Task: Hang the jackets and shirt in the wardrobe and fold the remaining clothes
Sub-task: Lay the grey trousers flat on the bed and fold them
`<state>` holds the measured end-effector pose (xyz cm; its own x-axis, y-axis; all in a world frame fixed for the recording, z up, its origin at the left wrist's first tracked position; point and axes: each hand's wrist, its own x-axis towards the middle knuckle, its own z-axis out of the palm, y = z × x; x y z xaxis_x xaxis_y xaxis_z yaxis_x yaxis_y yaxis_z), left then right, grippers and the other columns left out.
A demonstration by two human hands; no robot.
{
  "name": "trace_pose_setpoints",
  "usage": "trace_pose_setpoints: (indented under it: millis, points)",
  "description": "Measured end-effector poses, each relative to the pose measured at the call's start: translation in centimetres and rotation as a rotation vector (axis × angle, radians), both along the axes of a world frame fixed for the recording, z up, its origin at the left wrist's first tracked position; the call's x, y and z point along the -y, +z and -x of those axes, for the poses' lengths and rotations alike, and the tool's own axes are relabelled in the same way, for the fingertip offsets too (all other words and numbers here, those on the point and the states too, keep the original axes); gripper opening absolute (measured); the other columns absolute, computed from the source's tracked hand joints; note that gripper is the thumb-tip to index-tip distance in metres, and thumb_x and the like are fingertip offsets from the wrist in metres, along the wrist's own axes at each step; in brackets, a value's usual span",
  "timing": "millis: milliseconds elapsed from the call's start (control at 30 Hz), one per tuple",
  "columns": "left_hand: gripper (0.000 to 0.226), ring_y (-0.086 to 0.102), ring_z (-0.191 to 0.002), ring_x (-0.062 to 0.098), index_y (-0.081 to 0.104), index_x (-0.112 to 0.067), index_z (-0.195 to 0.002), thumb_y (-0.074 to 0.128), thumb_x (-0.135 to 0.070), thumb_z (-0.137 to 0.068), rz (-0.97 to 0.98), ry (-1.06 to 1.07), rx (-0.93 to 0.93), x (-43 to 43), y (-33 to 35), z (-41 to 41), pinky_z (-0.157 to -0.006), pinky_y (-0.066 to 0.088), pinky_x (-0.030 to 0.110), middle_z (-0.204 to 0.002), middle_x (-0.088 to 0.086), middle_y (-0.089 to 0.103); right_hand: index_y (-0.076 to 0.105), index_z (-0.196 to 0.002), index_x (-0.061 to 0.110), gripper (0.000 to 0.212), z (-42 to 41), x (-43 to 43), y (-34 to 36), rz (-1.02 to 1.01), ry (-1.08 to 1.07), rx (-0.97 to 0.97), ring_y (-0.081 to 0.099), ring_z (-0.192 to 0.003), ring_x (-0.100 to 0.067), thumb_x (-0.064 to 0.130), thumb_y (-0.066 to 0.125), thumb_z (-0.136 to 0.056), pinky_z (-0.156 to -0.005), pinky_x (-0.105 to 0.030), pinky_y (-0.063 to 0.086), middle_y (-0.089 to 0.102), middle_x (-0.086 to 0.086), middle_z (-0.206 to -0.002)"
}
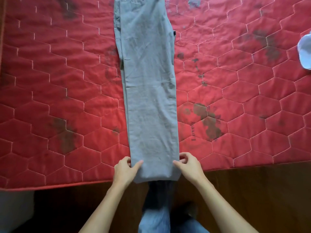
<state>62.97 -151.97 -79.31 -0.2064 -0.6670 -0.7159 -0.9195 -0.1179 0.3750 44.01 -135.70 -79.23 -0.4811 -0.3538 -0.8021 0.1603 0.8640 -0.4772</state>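
Note:
Grey trousers point(148, 84) lie flat on the red quilted mattress point(58, 91), folded lengthwise leg on leg, running from the top of the view down to the near edge. Their hem end hangs slightly over the mattress edge. My left hand point(125, 170) pinches the hem's left corner, thumb on top of the cloth. My right hand point(188, 164) pinches the right corner the same way. The waistband is cut off at the top of the view.
A white or pale blue garment point(305, 52) lies at the mattress's right edge. The mattress has dark stains. Below its near edge is a dark wooden bed frame point(252, 190), and my jeans-clad legs point(156, 219) stand against it.

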Motion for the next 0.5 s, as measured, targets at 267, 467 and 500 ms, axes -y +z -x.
trace_pose_setpoints:
  millis: [267,467,500]
  points:
    - [0.034,0.073,-0.093,0.010,0.072,-0.020,-0.107,0.085,-0.024,-0.076,-0.284,0.164,-0.208,-0.9,-0.5,-1.2,-0.083,0.058,0.029,-0.099,-0.008,0.076,0.070,-0.096,0.026,0.032,-1.0,-2.3,0.0,0.049,0.096,0.137,0.068,-0.091,-0.010,0.042,0.074,-0.068,-0.087,-0.038,0.056,0.073,0.008,-0.097]
    - [0.018,0.073,-0.093,0.010,0.070,-0.022,-0.102,0.077,-0.019,-0.086,-0.457,0.162,-0.208,-3.5,0.6,-2.7,-0.077,0.057,0.021,-0.101,-0.006,0.076,0.060,-0.106,0.026,0.039,-1.5,-4.0,1.3,0.100,0.059,0.249,0.070,-0.094,-0.004,0.033,0.079,-0.073,-0.089,-0.036,0.057,0.072,0.012,-0.106]
    - [0.015,0.073,-0.093,0.012,0.071,-0.022,-0.101,0.074,-0.017,-0.087,-0.458,0.166,-0.205,-4.1,0.8,-3.1,-0.076,0.057,0.021,-0.102,-0.005,0.076,0.060,-0.108,0.025,0.040,-1.7,-4.4,1.4,0.097,0.062,0.267,0.070,-0.094,-0.003,0.032,0.079,-0.074,-0.089,-0.037,0.058,0.073,0.011,-0.106]
